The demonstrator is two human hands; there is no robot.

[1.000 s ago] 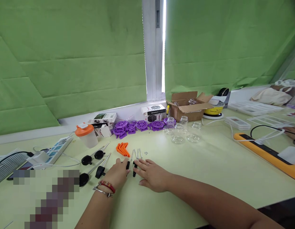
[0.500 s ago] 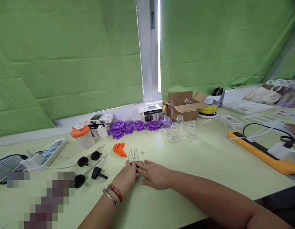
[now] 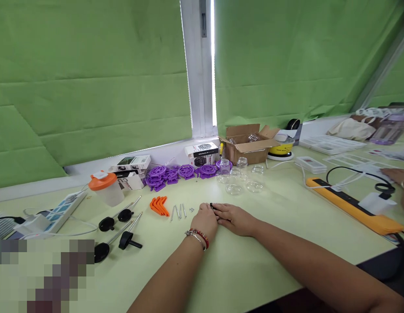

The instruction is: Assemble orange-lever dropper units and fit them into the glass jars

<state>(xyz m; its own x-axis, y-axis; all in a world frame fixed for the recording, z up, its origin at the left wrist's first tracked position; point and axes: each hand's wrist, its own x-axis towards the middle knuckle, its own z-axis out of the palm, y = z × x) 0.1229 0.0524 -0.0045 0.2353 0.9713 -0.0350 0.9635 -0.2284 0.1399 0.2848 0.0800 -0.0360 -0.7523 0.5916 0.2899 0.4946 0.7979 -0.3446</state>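
My left hand (image 3: pixel 205 221) rests on the table with its fingers curled against some small black parts (image 3: pixel 212 206). Facing it, my right hand (image 3: pixel 236 219) lays its fingers over the same parts, so they are pressed between both hands and mostly hidden. To the left lie several metal rods (image 3: pixel 178 211), a few tiny metal pieces (image 3: pixel 191 210) and several orange bent pieces (image 3: pixel 159 206). Farther left are black crank-like parts with metal shafts (image 3: pixel 126 240).
Purple wheel-shaped parts (image 3: pixel 187 171) lie along the back, beside clear glass jars (image 3: pixel 234 188) and an open cardboard box (image 3: pixel 249 148). An orange-lidded cup (image 3: pixel 107 189) stands left. On the right are an orange power strip (image 3: pixel 352 206) and another person's hand (image 3: pixel 395 175).
Both hands have slid right across the table with the small black parts between them, away from the metal rods. The camera view has shifted slightly.
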